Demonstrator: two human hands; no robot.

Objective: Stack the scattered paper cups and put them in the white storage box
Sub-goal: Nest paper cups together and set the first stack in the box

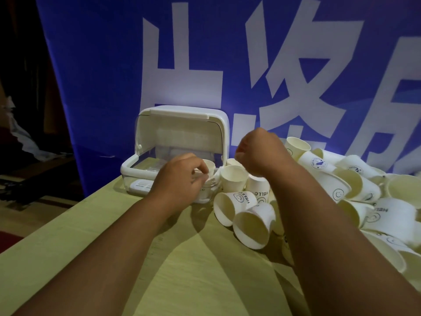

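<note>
Left hand grips a paper cup at the white storage box; right hand hovers fisted.

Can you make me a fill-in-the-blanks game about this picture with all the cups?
1. The lid of the white storage box is ____.
2. The left hand holds a paper cup at the front of the ____.
3. The pile of scattered cups lies to the ____ of the box.
4. The right hand is closed in a fist above the cups, and the banner behind the table is ____ with white characters.

Missing words: open; box; right; blue
</note>
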